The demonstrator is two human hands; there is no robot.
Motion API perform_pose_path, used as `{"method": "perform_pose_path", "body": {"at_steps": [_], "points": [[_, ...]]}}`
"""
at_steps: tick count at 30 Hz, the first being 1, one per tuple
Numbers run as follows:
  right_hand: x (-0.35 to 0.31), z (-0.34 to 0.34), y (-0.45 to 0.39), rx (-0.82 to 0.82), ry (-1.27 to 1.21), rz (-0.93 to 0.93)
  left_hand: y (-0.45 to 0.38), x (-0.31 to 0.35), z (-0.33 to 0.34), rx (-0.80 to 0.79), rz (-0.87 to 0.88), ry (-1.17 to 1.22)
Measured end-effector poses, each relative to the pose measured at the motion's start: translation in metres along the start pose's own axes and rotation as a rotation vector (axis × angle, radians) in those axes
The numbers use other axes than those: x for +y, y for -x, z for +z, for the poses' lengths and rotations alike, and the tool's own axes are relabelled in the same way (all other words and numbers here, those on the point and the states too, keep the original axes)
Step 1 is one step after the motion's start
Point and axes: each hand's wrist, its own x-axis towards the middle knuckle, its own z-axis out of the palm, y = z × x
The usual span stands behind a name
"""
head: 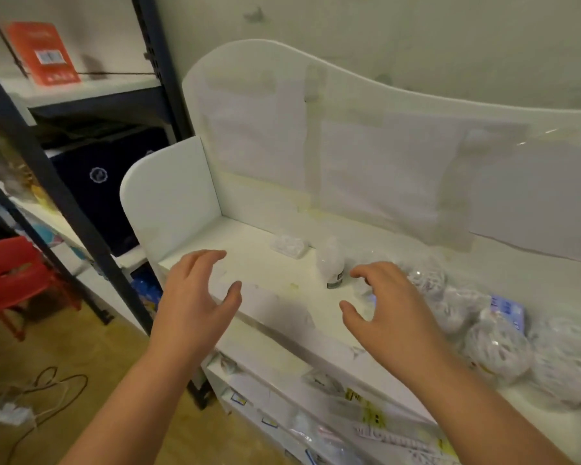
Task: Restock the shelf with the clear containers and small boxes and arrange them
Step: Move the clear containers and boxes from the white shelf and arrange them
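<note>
A white shelf top [259,263] with a raised back panel and left side wall fills the middle of the view. A flat clear container [289,246] lies on it near the back. Beside it stands a small clear bottle [332,266] with a dark label. Several clear bagged bundles [497,344] and a small blue box [507,312] lie along the right. My left hand [195,297] hovers over the shelf's front left edge, fingers spread, holding nothing. Just right of the bottle, my right hand [386,307] hovers with fingers loosely bent and holds nothing.
A dark metal rack [51,182] stands at the left with an orange box [42,53] on its upper shelf and a dark box below. A red plastic chair [17,276] and cables lie on the wooden floor. Lower shelf rows [316,414] hold packaged goods.
</note>
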Motion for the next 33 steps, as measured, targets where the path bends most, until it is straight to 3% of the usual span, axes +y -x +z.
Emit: {"method": "perform_pose_path", "body": {"at_steps": [10, 18, 33], "points": [[-0.004, 0.051, -0.074, -0.043, 0.187, 0.130, -0.117, -0.051, 0.081, -0.166, 0.220, 0.083], [-0.009, 0.093, -0.107, -0.154, 0.396, 0.306, -0.183, -0.065, 0.159, -0.418, 0.456, 0.128], [-0.009, 0.123, -0.115, -0.006, 0.296, 0.363, -0.223, -0.083, 0.179, -0.535, 0.746, -0.083]]}}
